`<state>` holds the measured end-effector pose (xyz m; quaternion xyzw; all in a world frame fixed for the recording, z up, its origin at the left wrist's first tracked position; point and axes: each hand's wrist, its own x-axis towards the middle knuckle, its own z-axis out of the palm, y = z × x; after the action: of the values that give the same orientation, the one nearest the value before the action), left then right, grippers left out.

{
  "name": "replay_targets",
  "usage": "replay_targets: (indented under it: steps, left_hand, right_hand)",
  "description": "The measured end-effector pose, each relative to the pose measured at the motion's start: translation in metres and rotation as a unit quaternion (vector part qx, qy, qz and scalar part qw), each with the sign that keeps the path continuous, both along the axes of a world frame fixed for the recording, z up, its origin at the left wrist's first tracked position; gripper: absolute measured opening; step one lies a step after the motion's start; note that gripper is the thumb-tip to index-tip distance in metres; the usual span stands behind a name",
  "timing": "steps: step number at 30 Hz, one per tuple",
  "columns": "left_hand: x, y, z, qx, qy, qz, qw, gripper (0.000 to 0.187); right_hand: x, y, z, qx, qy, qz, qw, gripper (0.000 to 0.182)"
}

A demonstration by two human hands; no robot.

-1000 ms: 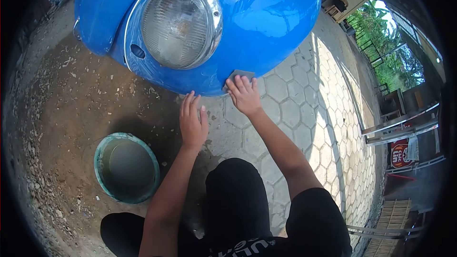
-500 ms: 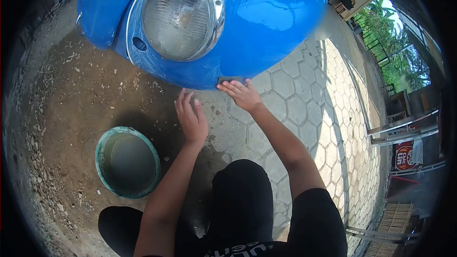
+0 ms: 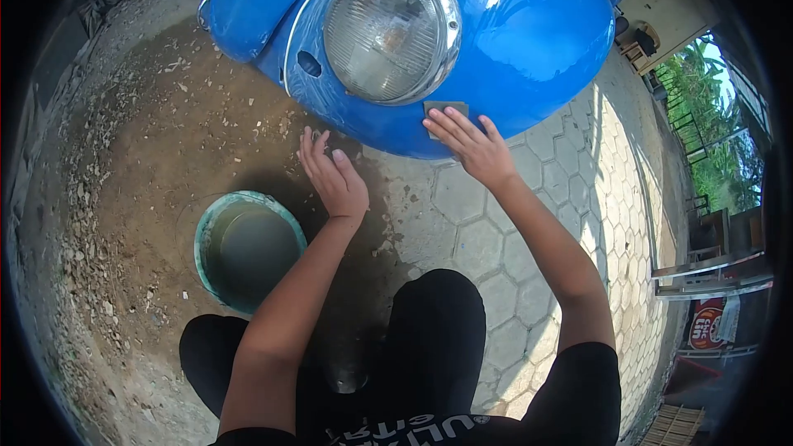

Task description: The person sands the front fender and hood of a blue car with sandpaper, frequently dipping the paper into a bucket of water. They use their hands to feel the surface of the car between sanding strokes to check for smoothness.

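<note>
A small grey-brown piece of sandpaper (image 3: 433,109) lies against the blue car fender (image 3: 529,41), just below the round headlight (image 3: 388,33). My right hand (image 3: 475,144) presses it flat to the paint, fingers extended over it. To the left, beneath the fender's lower edge, my left hand (image 3: 334,177) is raised with its fingers apart and nothing in it. Whether its fingertips touch the fender's underside cannot be made out. Below that hand stands a green bucket (image 3: 202,252) of cloudy grey water, its rim partly hidden by my left forearm.
Bare dirt with paint flakes and gravel (image 3: 107,223) spreads to the left, and hexagonal paving (image 3: 487,252) to the right. My knees (image 3: 438,314) are close under my arms. Metal rails (image 3: 710,268) and a red sign (image 3: 706,324) stand at the far right.
My right hand has moved the sandpaper up the fender from its lower edge, closer to the headlight. My left hand has shifted left relative to the car. The view has also shifted.
</note>
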<state>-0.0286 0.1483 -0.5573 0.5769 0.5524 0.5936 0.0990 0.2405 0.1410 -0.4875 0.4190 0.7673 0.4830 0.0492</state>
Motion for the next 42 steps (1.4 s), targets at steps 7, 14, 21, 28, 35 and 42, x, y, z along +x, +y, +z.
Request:
replay_targets:
  steps: [7,14,21,28,35,42]
  left_hand:
    - [-0.06,0.014,0.033,0.061,0.081,-0.006,0.995,0.04]
    - [-0.174,0.029,0.059,-0.196,-0.019,-0.121,0.973,0.033]
    - [-0.268,0.028,0.008,-0.424,0.145,-0.165,0.879,0.057]
    - [-0.305,0.016,-0.049,-0.601,0.225,-0.283,0.713,0.059]
    - [-0.341,-0.007,-0.103,-0.697,0.25,-0.224,0.634,0.061]
    - [-0.329,0.002,-0.127,-0.699,0.232,-0.227,0.637,0.06]
  right_hand:
    - [-0.08,0.035,-0.049,-0.208,-0.155,0.024,0.966,0.065]
    - [-0.259,0.023,-0.046,-0.37,0.216,0.16,0.889,0.044]
    - [-0.391,-0.024,-0.182,-0.448,0.175,0.153,0.863,0.044]
    - [-0.399,-0.052,-0.262,-0.648,0.153,0.027,0.746,0.044]
    - [-0.405,-0.056,-0.294,-0.726,0.071,-0.036,0.683,0.031]
    - [-0.404,-0.041,-0.264,-0.804,0.142,-0.081,0.572,0.046]
